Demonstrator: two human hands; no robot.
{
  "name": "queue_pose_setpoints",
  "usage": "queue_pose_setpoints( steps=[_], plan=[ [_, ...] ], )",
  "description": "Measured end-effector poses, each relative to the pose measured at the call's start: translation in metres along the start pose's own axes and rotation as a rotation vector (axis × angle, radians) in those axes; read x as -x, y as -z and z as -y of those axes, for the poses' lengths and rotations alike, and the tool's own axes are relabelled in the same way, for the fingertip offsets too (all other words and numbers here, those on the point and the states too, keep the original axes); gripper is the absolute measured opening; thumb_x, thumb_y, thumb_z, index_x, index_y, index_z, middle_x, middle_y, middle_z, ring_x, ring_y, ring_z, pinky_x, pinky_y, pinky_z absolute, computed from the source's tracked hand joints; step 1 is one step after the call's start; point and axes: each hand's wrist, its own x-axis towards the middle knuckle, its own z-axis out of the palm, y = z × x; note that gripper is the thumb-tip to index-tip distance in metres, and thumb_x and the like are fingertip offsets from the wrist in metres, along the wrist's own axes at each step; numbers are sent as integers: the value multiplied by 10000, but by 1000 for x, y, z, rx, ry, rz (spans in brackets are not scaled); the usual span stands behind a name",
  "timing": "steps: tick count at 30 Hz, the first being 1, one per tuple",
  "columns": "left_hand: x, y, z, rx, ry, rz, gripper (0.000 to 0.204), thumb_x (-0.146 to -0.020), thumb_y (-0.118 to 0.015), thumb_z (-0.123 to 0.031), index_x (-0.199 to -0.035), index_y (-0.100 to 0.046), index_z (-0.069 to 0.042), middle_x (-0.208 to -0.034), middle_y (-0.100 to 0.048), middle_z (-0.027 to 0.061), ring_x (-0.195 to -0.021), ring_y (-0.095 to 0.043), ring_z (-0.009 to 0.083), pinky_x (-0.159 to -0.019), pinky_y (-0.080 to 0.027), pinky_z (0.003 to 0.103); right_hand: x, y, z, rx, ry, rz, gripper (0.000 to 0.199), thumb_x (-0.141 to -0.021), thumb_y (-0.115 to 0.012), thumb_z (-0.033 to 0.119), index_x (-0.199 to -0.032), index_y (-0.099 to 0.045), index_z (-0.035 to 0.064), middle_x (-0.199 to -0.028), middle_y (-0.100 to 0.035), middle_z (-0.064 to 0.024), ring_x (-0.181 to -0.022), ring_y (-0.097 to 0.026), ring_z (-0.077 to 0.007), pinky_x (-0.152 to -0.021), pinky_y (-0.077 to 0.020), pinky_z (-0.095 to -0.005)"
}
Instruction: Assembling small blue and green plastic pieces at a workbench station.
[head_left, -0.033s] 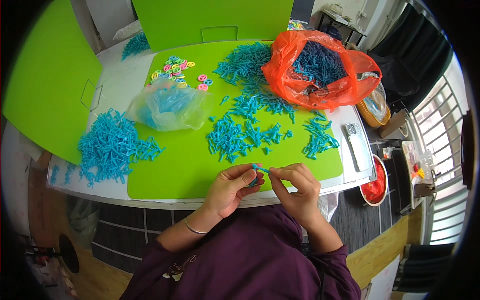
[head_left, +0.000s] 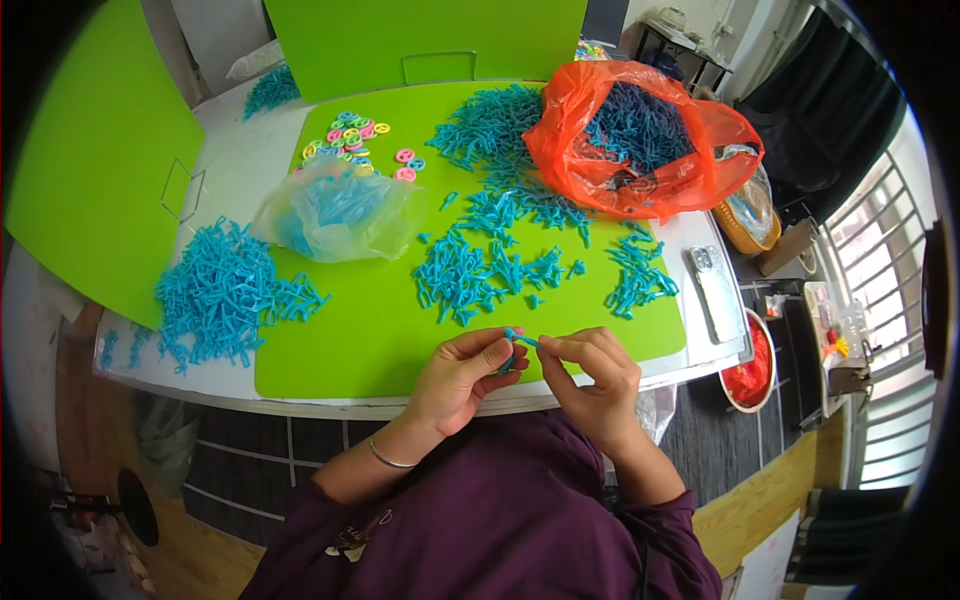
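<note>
Above the near edge of the green mat (head_left: pixel 370 345), both hands meet at small blue plastic pieces. My left hand (head_left: pixel 450 385) is closed, pinching a blue plastic piece (head_left: pixel 509 340) between thumb and fingers; more blue shows under its fingertips. From the right, my right hand (head_left: pixel 597 385) pinches the end of a thin blue plastic piece (head_left: pixel 527 340) that reaches across to the left fingers. Whether the pieces are joined there is too small to tell. Just beyond the hands lies a loose pile of blue plastic pieces (head_left: pixel 455 278), with a smaller pile (head_left: pixel 637 280) to its right.
A red plastic bag (head_left: pixel 560 175) of darker blue pieces stands at back right. A translucent bag (head_left: pixel 385 225) sits left of centre, near colourful rings (head_left: pixel 352 135). A large blue heap (head_left: pixel 212 290) lies at left, a phone (head_left: pixel 710 290) at right. Green panels (head_left: pixel 440 35) stand behind.
</note>
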Motion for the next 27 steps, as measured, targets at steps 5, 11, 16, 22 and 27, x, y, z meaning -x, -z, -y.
queue_pose_setpoints(
  steps=[5, 11, 16, 22, 27],
  plan=[
    [0, 0, 6, -362, -370, -23, 142, -842, -621, -51, -976, -655, -18, -884, -667, 78, -793, -640, 146, -671, -538, 259, 6, -4, 4, 49, 70, 3, 172, -667, -705, -65, -809, -660, 19, -746, -643, -88, -667, -612, -201, -583, -459, -270],
    [6, -2, -6, -501, -306, 76, 81, -829, -634, -33, -894, -676, -9, -789, -650, 46, -640, -580, 89, -542, -468, 217, 10, -2, -14, -1210, -1013, 171, 98, -738, -668, -42, -830, -650, -15, -767, -657, -100, -667, -597, -126, -579, -461, -245],
    [1, 1, -6, -404, -150, 41, 95, -836, -637, -72, -911, -663, -20, -778, -640, 38, -609, -562, 85, -534, -467, 219, 19, -13, -11, -63, -51, 45, 214, -726, -673, -30, -938, -642, -26, -806, -643, -101, -682, -596, -185, -623, -483, -272],
    [-1, -4, -11, -21, -86, -65, 124, -885, -558, -112, -997, -565, -59, -923, -636, 72, -819, -634, 167, -661, -542, 268, -10, -2, -15, -115, -69, 306, 306, -720, -660, -27, -1017, -646, 42, -846, -630, -113, -758, -590, -266, -714, -482, -350],
    [0, 9, -23, -6, -81, 105, 115, -893, -556, -125, -996, -539, -76, -938, -636, 85, -832, -660, 208, -651, -558, 267, -45, 10, -91, 547, 127, 272, 303, -751, -564, 2, -1038, -643, 62, -891, -597, -105, -868, -546, -277, -770, -460, -363]
  ],
)
